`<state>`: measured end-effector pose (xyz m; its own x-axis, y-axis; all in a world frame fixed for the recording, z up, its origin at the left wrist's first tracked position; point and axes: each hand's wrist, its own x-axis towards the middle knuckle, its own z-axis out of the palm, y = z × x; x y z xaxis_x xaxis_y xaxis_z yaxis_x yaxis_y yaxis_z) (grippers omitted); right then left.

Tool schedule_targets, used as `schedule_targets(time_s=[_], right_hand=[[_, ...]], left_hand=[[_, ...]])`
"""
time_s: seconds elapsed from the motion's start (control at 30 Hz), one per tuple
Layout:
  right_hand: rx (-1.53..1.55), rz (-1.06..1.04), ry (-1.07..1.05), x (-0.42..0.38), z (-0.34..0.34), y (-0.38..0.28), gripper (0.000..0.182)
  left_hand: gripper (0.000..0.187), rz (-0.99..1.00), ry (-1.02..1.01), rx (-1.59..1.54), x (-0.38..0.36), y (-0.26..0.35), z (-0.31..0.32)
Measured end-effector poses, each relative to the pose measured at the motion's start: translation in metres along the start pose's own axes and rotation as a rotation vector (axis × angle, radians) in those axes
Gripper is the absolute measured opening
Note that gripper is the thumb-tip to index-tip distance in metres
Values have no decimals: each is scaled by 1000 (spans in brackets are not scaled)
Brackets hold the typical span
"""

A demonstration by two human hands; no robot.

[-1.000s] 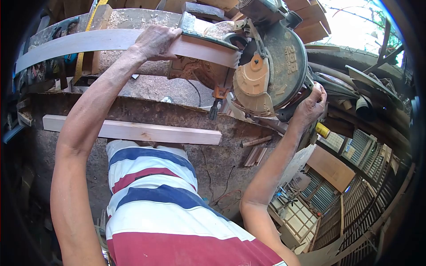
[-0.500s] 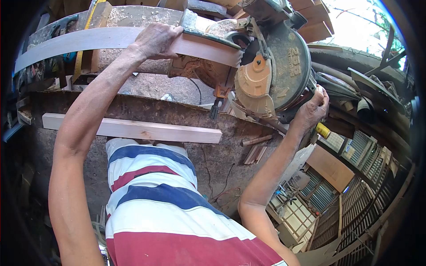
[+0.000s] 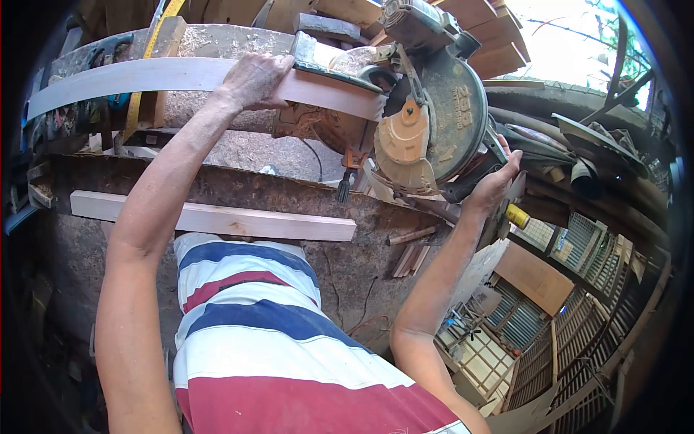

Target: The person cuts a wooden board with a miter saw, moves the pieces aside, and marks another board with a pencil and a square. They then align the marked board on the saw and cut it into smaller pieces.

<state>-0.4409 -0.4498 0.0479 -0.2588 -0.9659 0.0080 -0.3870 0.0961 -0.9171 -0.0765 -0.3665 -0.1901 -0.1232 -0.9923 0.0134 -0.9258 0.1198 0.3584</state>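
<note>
My left hand [image 3: 254, 81] grips a long pale board [image 3: 152, 74] and presses it against the fence of a miter saw [image 3: 448, 108]. The board's right end reaches the blade guard [image 3: 402, 137], where the blade itself is hidden. On the saw's right side, my right hand [image 3: 496, 181] is closed around the black handle [image 3: 463, 189], its fingers partly hidden behind it. A second, thicker wooden piece [image 3: 217, 220] lies across the ledge in front of my body, touched by neither hand.
A yellow tape measure [image 3: 153, 43] hangs across the bench at the left. Sawdust covers the bench [image 3: 217, 43]. Wood offcuts [image 3: 412, 260] lie below the saw, and a yellow can [image 3: 517, 215] is near my right wrist. Stacked boards [image 3: 499, 54] stand behind.
The view has shifted slightly, moving the bench lower in the picture. My right hand's fingers have changed from a pinch at the handle's end to a fuller grip. My left hand stays on the board.
</note>
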Motion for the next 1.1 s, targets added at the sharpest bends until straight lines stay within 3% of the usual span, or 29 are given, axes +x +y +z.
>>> schedule_targets(time_s=[0.13, 0.27, 0.37, 0.47, 0.67, 1.0, 1.1], right_hand=[[29, 76, -130, 10, -12, 0, 63], [114, 131, -231, 16, -19, 7, 64], [147, 103, -246, 17, -22, 16, 65], [74, 137, -109, 3, -9, -3, 66], [96, 109, -231, 21, -16, 0, 66], [180, 233, -176, 14, -22, 23, 55], [215, 203, -198, 17, -24, 31, 61]], left_hand=[[71, -35, -114, 11, 2, 0, 1], [69, -21, -96, -12, 1, -2, 4], [63, -4, -50, -24, 1, -4, 6], [65, -19, -84, -12, -1, -1, 6], [69, -38, -122, -4, -3, 0, 5], [73, -3, -77, 4, 1, 0, 2], [73, -18, -92, 15, 1, 1, -3]])
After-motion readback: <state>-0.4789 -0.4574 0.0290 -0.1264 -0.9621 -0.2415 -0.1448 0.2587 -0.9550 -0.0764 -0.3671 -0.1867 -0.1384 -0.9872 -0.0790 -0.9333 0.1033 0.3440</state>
